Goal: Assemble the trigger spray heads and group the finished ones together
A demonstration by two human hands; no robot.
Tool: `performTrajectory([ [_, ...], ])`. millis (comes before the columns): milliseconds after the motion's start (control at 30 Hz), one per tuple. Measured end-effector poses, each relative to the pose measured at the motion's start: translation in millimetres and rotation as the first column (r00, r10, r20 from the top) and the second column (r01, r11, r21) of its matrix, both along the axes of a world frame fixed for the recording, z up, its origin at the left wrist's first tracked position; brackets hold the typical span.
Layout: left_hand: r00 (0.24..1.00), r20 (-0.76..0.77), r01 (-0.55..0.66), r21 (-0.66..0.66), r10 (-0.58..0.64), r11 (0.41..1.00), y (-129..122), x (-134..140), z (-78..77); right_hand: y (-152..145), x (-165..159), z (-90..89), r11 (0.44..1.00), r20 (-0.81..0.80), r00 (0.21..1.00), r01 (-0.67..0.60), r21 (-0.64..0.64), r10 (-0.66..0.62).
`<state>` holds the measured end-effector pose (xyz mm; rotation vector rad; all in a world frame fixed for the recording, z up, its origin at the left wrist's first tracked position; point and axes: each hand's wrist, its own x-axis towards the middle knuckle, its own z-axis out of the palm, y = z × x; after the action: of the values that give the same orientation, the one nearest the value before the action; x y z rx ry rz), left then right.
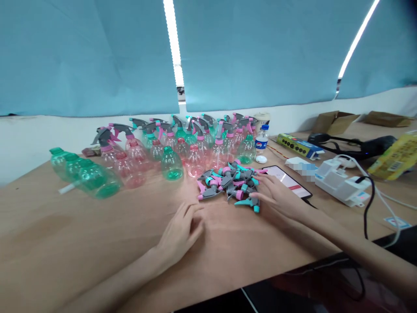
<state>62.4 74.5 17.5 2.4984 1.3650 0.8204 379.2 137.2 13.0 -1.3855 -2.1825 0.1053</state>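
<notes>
My left hand (182, 230) rests on the brown tabletop, fingers apart and slightly bent, with nothing in it. My right hand (280, 195) reaches to the right edge of a pile of grey trigger spray heads (228, 179) with pink or teal parts. Its fingers are spread and its fingertips are at the pile, around a teal-and-grey spray head (250, 201); no firm grip shows. Behind the pile stand pink bottles (194, 163) and green bottles (172, 166), several without heads. Farther back, several bottles carry spray heads (199, 129). Green bottles (93, 178) lie in a row at the left.
Right of the pile lie a phone (288, 180), a white power adapter block (340, 180) with cables, and a yellow-green box (298, 145). A Pepsi bottle (261, 140) stands at the back. Black headgear (355, 145) and open cardboard boxes (334, 123) are at the far right.
</notes>
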Motion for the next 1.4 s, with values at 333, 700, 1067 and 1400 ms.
performTrajectory([
  [333,0.976,-0.214,0.070,0.168,-0.033,0.983,52.1,54.4,-12.5,-40.1,6.0,-8.8,0.986,0.250,0.954,-0.167,-0.022,0.167],
  [700,0.962,-0.262,0.139,0.223,-0.078,0.965,59.6,85.2,-12.2,-49.7,-20.1,-11.8,0.986,0.361,0.924,0.074,0.153,-0.125],
  [1067,0.938,-0.293,0.256,0.232,-0.183,0.938,38.2,94.4,-10.0,-40.1,-9.5,-18.1,0.986,0.340,0.927,0.128,0.105,-0.156],
  [1400,0.979,0.170,0.104,0.072,-0.115,0.992,-2.6,11.2,-0.1,22.2,-10.8,16.1,0.995,0.086,0.991,0.103,-0.002,-0.103],
])
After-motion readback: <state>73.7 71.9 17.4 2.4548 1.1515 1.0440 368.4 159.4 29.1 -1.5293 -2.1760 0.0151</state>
